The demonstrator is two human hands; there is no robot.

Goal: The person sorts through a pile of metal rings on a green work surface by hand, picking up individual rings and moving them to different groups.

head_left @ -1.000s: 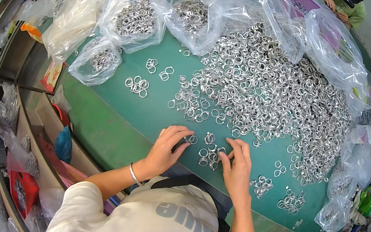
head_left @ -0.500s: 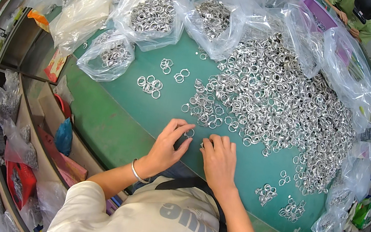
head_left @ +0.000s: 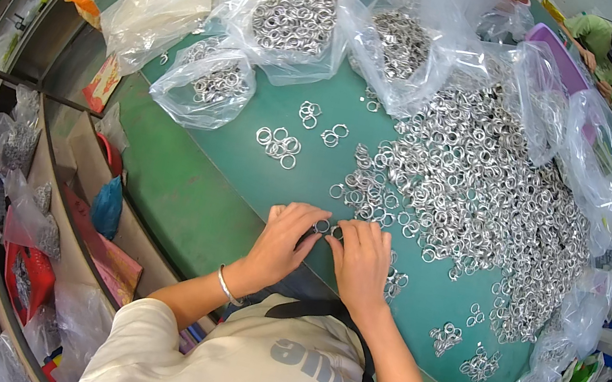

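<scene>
Green table [head_left: 416, 309], ring heap [head_left: 506, 169] toward right edge.
Left hand [head_left: 280, 244]: pinching one silver ring [head_left: 322, 226]. Right hand [head_left: 360, 262]: pinching second ring [head_left: 337, 232]. Both rings side by side, near table's near edge.

At centre, two silver rings [head_left: 322, 226] are held close together, one by the left hand [head_left: 282, 242], one by the right hand [head_left: 361, 264]. A green table [head_left: 244, 172] is covered at right by a heap of rings [head_left: 500, 180]; ring-filled clear bags [head_left: 299, 69] are lined along the top edge.
</scene>
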